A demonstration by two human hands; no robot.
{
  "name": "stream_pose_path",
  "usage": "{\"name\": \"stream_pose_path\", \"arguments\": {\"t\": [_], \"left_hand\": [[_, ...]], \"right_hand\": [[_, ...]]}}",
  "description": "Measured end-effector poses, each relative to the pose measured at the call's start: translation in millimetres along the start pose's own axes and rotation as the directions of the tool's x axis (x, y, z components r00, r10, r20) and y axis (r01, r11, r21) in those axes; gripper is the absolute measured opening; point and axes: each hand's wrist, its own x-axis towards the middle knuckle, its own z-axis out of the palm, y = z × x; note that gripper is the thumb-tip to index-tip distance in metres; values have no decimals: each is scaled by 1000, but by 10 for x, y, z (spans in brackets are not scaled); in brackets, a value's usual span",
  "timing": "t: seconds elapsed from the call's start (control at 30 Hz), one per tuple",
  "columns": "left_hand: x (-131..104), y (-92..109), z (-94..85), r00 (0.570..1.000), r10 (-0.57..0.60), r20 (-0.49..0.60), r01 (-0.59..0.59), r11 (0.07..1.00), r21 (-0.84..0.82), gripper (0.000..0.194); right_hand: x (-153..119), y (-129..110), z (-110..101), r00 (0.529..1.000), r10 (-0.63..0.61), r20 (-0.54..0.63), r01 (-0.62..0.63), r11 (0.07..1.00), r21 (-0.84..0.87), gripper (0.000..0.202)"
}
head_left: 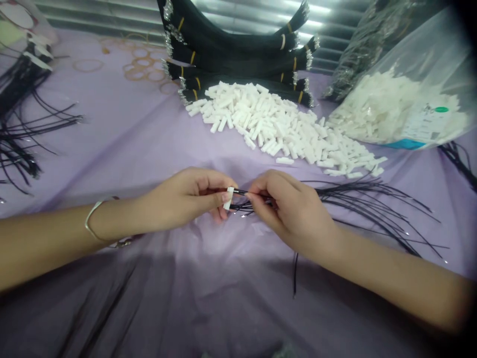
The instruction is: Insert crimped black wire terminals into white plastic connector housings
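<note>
My left hand (194,196) pinches a small white connector (228,198) between thumb and fingers, near the middle of the view. Close on its right, my right hand (294,206) is closed on a thin black wire (240,192), whose end is at the upper part of the connector. Other black wires run from the connector's lower part beneath my right hand. Behind that hand a loose bunch of black wires (365,201) fans out to the right. One wire end (295,276) hangs below my right hand.
A heap of white connectors (268,119) lies beyond my hands, before tied black wire bundles (231,59). A clear bag of white pieces (398,107) is at the back right. Rubber bands (143,64) and more black wires (22,114) lie left on the purple cloth (112,124).
</note>
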Motion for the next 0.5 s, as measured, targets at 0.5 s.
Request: {"name": "stream_pose_path", "arguments": {"t": [0.5], "left_hand": [[16,-53,-28,999,-1,-32,1,1000,-12,15]], "right_hand": [[-39,-168,-546,933,-101,346,189,954,-232,13]]}}
